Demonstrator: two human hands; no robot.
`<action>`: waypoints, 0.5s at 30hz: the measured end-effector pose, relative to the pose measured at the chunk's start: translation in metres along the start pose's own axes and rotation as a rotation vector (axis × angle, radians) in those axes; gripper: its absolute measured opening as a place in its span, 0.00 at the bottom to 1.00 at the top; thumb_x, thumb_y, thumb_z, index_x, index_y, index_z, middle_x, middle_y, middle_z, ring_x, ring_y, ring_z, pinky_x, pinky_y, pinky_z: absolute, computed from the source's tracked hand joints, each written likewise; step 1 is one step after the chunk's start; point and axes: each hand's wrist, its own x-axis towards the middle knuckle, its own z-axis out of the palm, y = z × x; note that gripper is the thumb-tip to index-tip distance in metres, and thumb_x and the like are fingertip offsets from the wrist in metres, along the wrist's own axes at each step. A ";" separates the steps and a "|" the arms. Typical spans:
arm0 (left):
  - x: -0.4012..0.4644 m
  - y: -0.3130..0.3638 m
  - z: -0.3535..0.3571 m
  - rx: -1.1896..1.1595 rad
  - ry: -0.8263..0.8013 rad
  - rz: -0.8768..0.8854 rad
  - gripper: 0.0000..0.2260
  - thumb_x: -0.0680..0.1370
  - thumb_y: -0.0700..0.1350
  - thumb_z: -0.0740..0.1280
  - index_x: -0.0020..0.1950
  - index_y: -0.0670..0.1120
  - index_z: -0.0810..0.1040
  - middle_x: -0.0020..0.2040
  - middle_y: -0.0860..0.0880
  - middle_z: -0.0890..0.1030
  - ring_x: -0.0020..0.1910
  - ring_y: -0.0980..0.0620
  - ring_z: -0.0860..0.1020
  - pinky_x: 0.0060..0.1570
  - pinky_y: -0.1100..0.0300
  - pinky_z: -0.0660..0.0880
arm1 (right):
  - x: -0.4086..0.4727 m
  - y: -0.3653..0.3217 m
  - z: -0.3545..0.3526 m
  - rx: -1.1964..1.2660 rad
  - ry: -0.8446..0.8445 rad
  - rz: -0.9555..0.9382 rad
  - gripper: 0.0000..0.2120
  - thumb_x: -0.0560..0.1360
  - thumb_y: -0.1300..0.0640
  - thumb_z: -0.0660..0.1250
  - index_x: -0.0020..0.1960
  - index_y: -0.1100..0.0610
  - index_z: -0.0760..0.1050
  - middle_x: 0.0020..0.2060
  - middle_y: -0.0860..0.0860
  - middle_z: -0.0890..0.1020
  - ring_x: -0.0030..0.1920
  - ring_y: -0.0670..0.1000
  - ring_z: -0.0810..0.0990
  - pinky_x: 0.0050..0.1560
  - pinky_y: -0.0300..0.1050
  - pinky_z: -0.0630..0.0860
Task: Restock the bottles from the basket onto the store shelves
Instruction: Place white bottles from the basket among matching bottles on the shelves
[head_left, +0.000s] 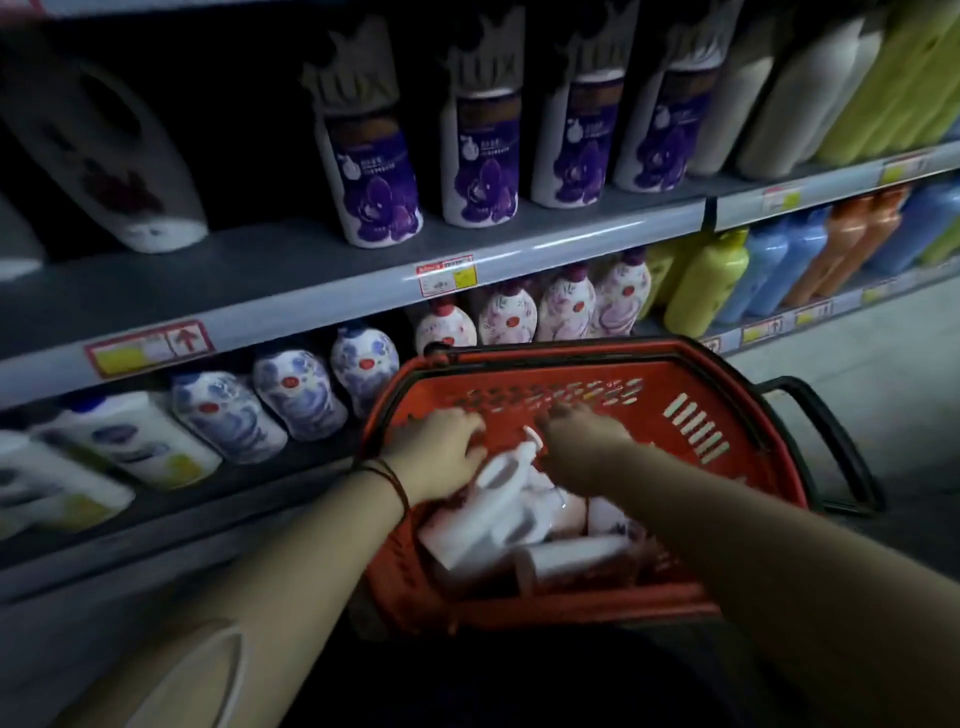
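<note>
A red plastic basket (691, 441) with black handles stands on the floor in front of the shelves. Several white and pink pump bottles (519, 519) lie jumbled inside it. Both my hands reach down into the basket. My left hand (441, 452) rests on the top of a white pump bottle (498, 478), fingers curled over it. My right hand (587, 441) is just to the right, fingers down on the same pile near the pump head. Motion blur hides whether either hand has a firm grip.
The upper shelf (311, 280) carries purple-flowered Lux bottles (379, 182) with a gap on its left. The lower shelf holds blue-patterned bottles (301, 389), pink-patterned ones (566, 306), and yellow, blue and orange bottles (753, 275) farther right. Grey floor lies right of the basket.
</note>
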 end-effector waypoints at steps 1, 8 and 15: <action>0.003 -0.006 0.016 0.012 -0.109 -0.022 0.15 0.76 0.53 0.62 0.56 0.46 0.78 0.57 0.43 0.79 0.57 0.43 0.77 0.55 0.50 0.75 | 0.007 0.002 0.021 0.017 -0.071 0.031 0.19 0.76 0.54 0.61 0.66 0.56 0.68 0.63 0.57 0.74 0.62 0.59 0.75 0.58 0.54 0.75; 0.045 -0.038 0.086 0.115 -0.423 -0.143 0.14 0.77 0.44 0.62 0.57 0.37 0.77 0.56 0.36 0.80 0.55 0.38 0.79 0.52 0.50 0.76 | 0.065 -0.017 0.095 0.102 -0.218 0.182 0.29 0.78 0.43 0.57 0.70 0.62 0.63 0.65 0.60 0.74 0.64 0.61 0.74 0.63 0.54 0.69; 0.065 -0.054 0.128 -0.014 -0.419 -0.154 0.14 0.76 0.39 0.60 0.59 0.39 0.78 0.58 0.38 0.80 0.56 0.39 0.78 0.51 0.54 0.74 | 0.096 -0.033 0.128 0.659 -0.240 0.438 0.22 0.78 0.59 0.62 0.70 0.63 0.64 0.65 0.58 0.74 0.63 0.59 0.75 0.52 0.42 0.73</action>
